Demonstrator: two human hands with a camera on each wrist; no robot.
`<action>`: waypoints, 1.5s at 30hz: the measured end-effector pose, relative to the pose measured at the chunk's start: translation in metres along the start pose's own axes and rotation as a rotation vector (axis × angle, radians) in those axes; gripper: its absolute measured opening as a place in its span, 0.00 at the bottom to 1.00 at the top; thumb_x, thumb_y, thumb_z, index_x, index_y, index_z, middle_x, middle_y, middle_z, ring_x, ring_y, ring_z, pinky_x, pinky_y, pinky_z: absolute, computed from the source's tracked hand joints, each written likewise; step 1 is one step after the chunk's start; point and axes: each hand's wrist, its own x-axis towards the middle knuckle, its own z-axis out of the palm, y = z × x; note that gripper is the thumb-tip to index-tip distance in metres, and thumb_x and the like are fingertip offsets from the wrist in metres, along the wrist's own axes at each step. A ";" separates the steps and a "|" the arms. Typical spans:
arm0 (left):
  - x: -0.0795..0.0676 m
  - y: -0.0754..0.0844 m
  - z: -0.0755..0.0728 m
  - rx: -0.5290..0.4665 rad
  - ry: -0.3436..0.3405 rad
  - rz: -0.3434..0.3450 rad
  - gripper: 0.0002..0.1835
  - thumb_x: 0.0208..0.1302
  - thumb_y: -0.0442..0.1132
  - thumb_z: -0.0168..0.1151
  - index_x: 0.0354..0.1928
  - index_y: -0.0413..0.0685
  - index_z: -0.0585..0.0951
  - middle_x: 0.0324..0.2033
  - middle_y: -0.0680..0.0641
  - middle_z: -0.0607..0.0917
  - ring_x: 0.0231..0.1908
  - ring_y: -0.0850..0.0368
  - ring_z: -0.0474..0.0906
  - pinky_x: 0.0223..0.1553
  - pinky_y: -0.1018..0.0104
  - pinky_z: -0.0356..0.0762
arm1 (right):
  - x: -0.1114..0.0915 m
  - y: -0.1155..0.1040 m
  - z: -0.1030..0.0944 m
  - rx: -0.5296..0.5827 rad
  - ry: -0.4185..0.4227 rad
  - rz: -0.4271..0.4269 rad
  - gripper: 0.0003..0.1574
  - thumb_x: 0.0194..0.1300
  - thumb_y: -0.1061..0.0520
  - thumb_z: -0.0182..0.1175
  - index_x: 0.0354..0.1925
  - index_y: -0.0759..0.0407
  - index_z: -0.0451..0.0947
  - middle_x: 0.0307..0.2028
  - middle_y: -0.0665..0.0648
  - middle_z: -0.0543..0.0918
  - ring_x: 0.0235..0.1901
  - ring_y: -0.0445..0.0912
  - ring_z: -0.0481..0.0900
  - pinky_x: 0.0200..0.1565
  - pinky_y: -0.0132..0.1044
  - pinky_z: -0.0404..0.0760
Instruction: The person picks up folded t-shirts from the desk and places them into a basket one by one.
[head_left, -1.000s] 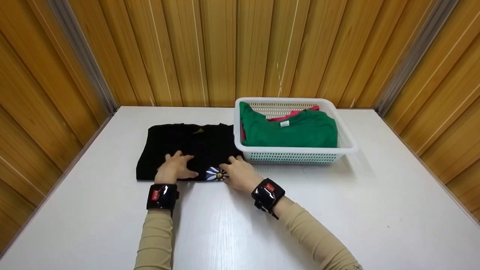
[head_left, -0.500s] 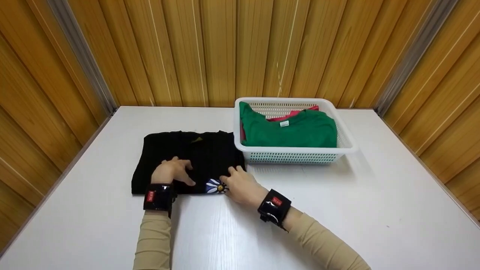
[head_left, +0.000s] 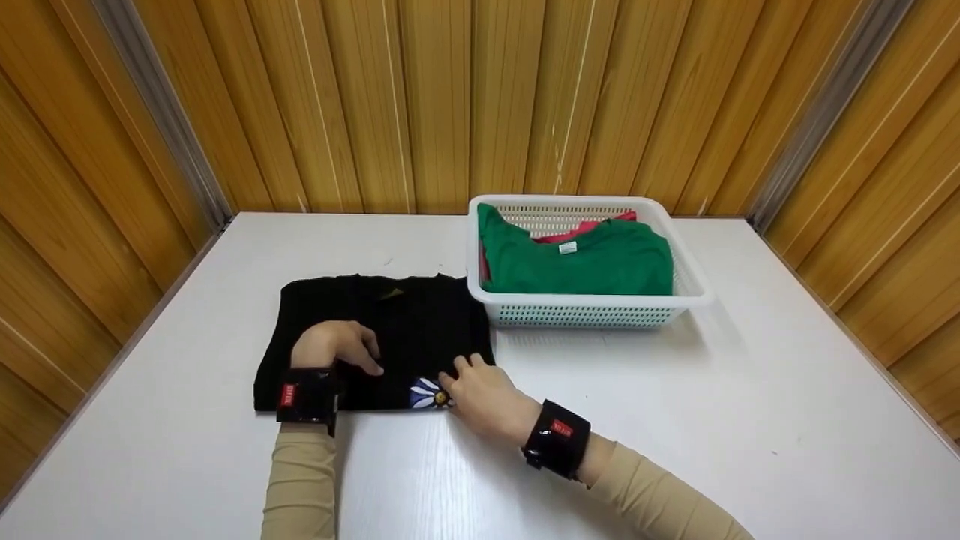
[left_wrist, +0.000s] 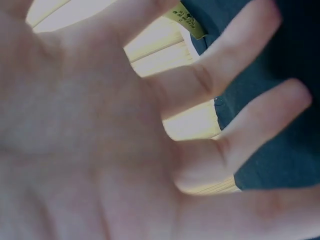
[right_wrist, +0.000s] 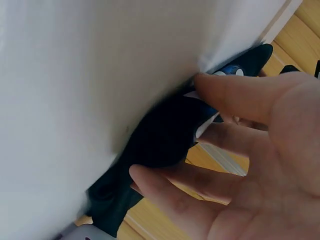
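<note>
A folded black shirt (head_left: 431, 326) lies on the white table, with a blue and white flower print (head_left: 429, 391) by its front edge and a small yellowish label (head_left: 391, 293) at the neckline. My left hand (head_left: 335, 349) rests on the shirt's left half, wrist bent. Spread, slightly bent fingers (left_wrist: 265, 125) lie over the dark cloth in the left wrist view. At the front right corner my right hand (head_left: 487, 394) touches the shirt beside the flower. The right wrist view has its thumb at the cloth's edge and the other fingers (right_wrist: 170, 192) loosely spread against it.
A white perforated basket (head_left: 592, 300) stands at the back right, close against the shirt's right side. Inside are a folded green shirt (head_left: 585, 266) and something red (head_left: 589, 226). Wood-patterned panels (head_left: 435, 105) wall the table on the back and sides.
The black shirt has slid toward me across the table, and both hands have moved back with it. My left wrist has bent more. The basket has stayed put.
</note>
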 end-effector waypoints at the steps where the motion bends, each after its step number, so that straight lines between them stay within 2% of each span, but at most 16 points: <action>1: 0.000 0.000 0.000 0.000 0.013 -0.002 0.17 0.50 0.48 0.71 0.41 0.48 0.83 0.40 0.45 0.81 0.38 0.53 0.74 0.37 0.62 0.74 | 0.000 0.000 -0.001 0.010 -0.014 0.000 0.26 0.59 0.46 0.63 0.54 0.54 0.78 0.42 0.57 0.80 0.40 0.49 0.76 0.33 0.37 0.82; 4: 0.002 0.000 0.000 -0.011 0.083 -0.021 0.20 0.52 0.48 0.70 0.43 0.43 0.81 0.43 0.40 0.82 0.42 0.48 0.77 0.42 0.56 0.77 | 0.001 0.004 -0.006 0.061 -0.048 0.015 0.28 0.59 0.40 0.63 0.53 0.53 0.77 0.41 0.56 0.79 0.39 0.49 0.76 0.31 0.39 0.81; 6: 0.005 -0.002 0.001 -0.022 0.154 -0.041 0.22 0.54 0.47 0.68 0.46 0.40 0.78 0.49 0.34 0.79 0.48 0.41 0.76 0.49 0.49 0.76 | 0.004 0.008 -0.008 0.112 -0.031 0.027 0.29 0.59 0.38 0.62 0.52 0.52 0.77 0.41 0.57 0.79 0.41 0.50 0.76 0.32 0.41 0.81; 9: 0.009 -0.006 0.003 -0.060 0.240 -0.064 0.28 0.56 0.47 0.66 0.53 0.36 0.73 0.58 0.27 0.69 0.58 0.31 0.65 0.54 0.38 0.72 | 0.010 0.013 -0.007 0.182 0.010 0.028 0.32 0.60 0.38 0.61 0.57 0.52 0.74 0.48 0.58 0.78 0.48 0.52 0.75 0.38 0.44 0.83; 11: 0.010 -0.008 0.004 -0.081 0.269 -0.079 0.32 0.55 0.48 0.66 0.59 0.38 0.70 0.61 0.27 0.63 0.61 0.29 0.58 0.54 0.31 0.68 | 0.014 0.017 -0.005 0.228 0.021 0.025 0.36 0.59 0.38 0.61 0.61 0.52 0.71 0.54 0.60 0.75 0.54 0.54 0.73 0.44 0.46 0.83; 15: 0.011 -0.012 0.007 -0.100 0.220 -0.098 0.42 0.54 0.50 0.68 0.69 0.48 0.62 0.69 0.31 0.52 0.67 0.28 0.46 0.54 0.19 0.54 | 0.024 0.024 -0.004 0.379 -0.054 0.056 0.42 0.60 0.35 0.59 0.67 0.49 0.64 0.65 0.61 0.67 0.63 0.56 0.66 0.58 0.49 0.75; 19: 0.011 -0.015 0.009 -0.086 0.150 -0.106 0.45 0.54 0.51 0.68 0.72 0.52 0.57 0.72 0.33 0.47 0.70 0.27 0.41 0.55 0.17 0.47 | 0.033 0.029 -0.003 0.443 -0.115 0.098 0.43 0.61 0.34 0.57 0.69 0.49 0.63 0.67 0.61 0.64 0.64 0.57 0.64 0.64 0.49 0.69; 25: 0.011 -0.015 0.009 -0.063 0.137 -0.102 0.44 0.53 0.50 0.69 0.71 0.50 0.60 0.72 0.34 0.51 0.69 0.27 0.45 0.56 0.20 0.51 | 0.035 0.027 -0.001 0.347 -0.134 0.098 0.41 0.60 0.35 0.59 0.67 0.50 0.66 0.65 0.60 0.68 0.61 0.58 0.67 0.57 0.51 0.75; 31: 0.007 -0.015 0.006 -0.002 0.134 -0.059 0.42 0.53 0.50 0.68 0.68 0.45 0.64 0.68 0.31 0.58 0.66 0.27 0.53 0.59 0.30 0.62 | 0.031 0.023 0.001 0.290 -0.120 0.083 0.41 0.60 0.35 0.59 0.66 0.51 0.67 0.63 0.60 0.69 0.59 0.57 0.69 0.51 0.51 0.80; 34: 0.003 -0.016 0.003 0.032 0.116 -0.051 0.39 0.54 0.50 0.67 0.67 0.43 0.66 0.66 0.30 0.61 0.63 0.26 0.56 0.60 0.32 0.63 | 0.027 0.019 0.000 0.265 -0.120 0.069 0.41 0.60 0.34 0.58 0.66 0.51 0.67 0.62 0.60 0.70 0.60 0.58 0.69 0.50 0.50 0.81; 40: -0.004 -0.016 -0.002 0.035 0.067 -0.074 0.35 0.56 0.51 0.66 0.63 0.42 0.71 0.66 0.28 0.60 0.64 0.19 0.51 0.61 0.30 0.60 | 0.018 0.011 -0.002 0.238 -0.134 0.055 0.42 0.59 0.33 0.58 0.65 0.50 0.67 0.61 0.59 0.71 0.59 0.56 0.69 0.51 0.48 0.81; 45: -0.008 -0.014 -0.004 0.035 0.053 -0.088 0.30 0.55 0.52 0.67 0.57 0.44 0.77 0.67 0.25 0.57 0.64 0.24 0.57 0.61 0.36 0.64 | 0.010 0.005 -0.005 0.215 -0.149 0.050 0.42 0.59 0.31 0.57 0.65 0.50 0.67 0.62 0.59 0.70 0.58 0.56 0.69 0.49 0.48 0.81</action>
